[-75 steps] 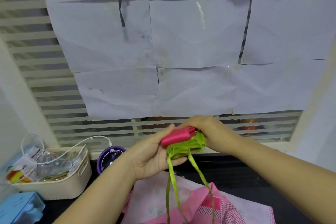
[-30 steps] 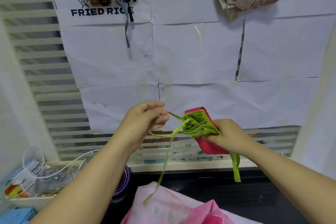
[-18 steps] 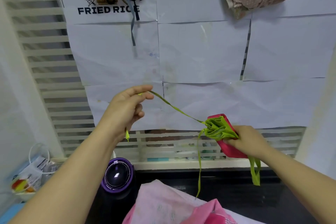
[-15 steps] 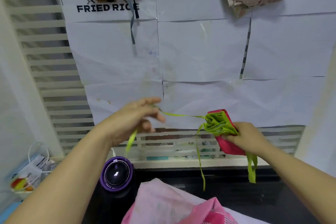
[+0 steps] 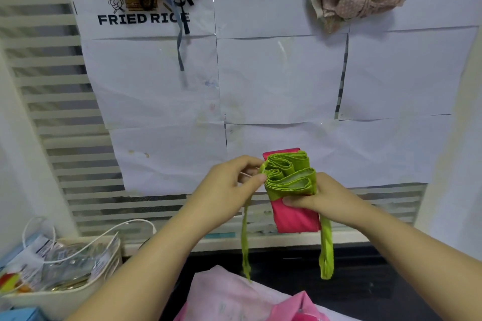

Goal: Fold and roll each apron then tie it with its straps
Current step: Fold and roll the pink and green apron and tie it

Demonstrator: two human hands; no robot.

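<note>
Black block caps "FRIED RICE" on a white paper sheet (image 5: 86, 28) taped to the wall, top left; last E partly covered. Small fist w/ spatula logo above the words. Packets (image 5: 41, 250) in basket (image 5: 65, 302), bottom left: print too small to read.

Bright, even indoor light; soft shadows; wide-angle bowing at edges.

Rolled apron (image 5: 289, 177) lies between left hand (image 5: 227, 186) and right hand (image 5: 322, 198).
</note>
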